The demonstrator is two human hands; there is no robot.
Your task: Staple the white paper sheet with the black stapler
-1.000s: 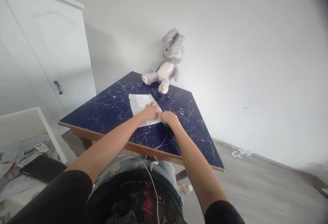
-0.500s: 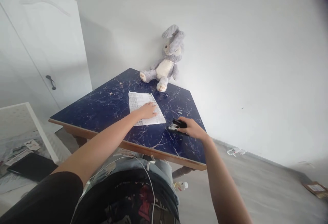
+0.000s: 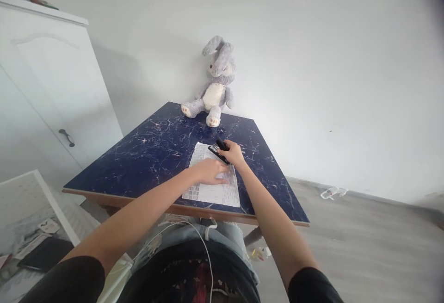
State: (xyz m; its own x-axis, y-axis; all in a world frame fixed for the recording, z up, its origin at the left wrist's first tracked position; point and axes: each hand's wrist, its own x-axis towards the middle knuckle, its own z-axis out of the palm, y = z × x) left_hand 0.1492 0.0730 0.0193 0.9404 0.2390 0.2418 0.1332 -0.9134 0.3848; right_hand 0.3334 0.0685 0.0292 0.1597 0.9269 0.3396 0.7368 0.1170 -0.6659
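Blue table (image 3: 152, 145): paper (image 3: 214, 187) now pulled to near edge, 6 o'clock. L hand (image 3: 210, 171) flat, pinning it. R hand (image 3: 234, 153) back from 3 o'clock w/ stapler (image 3: 219, 150) gripped at paper's top corner.

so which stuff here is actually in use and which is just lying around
In use:
- stapler, held by the right hand at the paper's far edge
- paper, pressed flat by the left hand

Lying about:
- plush rabbit
- plastic bottle on the floor
- cupboard
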